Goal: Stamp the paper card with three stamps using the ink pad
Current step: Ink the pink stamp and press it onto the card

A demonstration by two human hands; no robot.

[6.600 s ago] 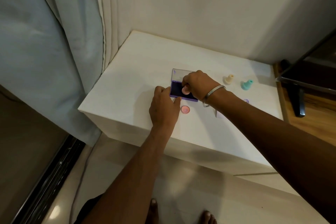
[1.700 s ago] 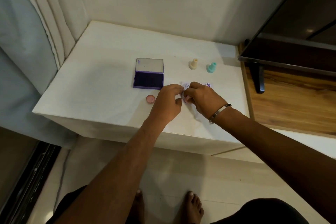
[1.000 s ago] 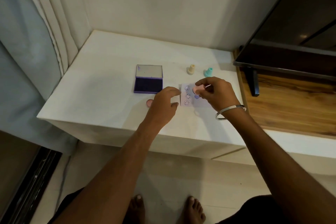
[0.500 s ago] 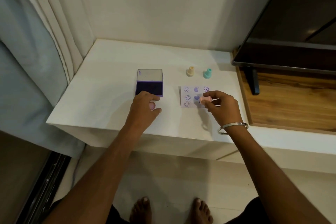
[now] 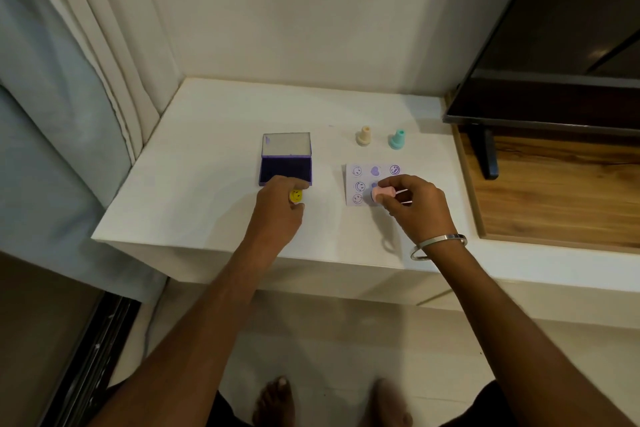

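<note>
A small paper card (image 5: pixel 366 172) with several purple stamp marks lies on the white table (image 5: pixel 214 184). My right hand (image 5: pixel 412 206) holds a pink stamp (image 5: pixel 380 192) tilted sideways just above the card's lower middle. My left hand (image 5: pixel 277 210) pinches a round cap with a yellow smiley face (image 5: pixel 295 196), just in front of the open purple ink pad (image 5: pixel 286 166). A cream stamp (image 5: pixel 364 136) and a teal stamp (image 5: pixel 397 139) stand upright behind the card.
A dark TV screen (image 5: pixel 561 45) on a stand (image 5: pixel 485 156) sits on a wooden surface (image 5: pixel 554 191) to the right. Curtains (image 5: pixel 86 62) hang at the left. The table's front edge runs just below my wrists; my feet (image 5: pixel 277 402) show on the floor.
My right hand lifted the pink stamp off the card and tilted it sideways. My left hand moved from the card to the round cap by the ink pad and picked it up, smiley face showing.
</note>
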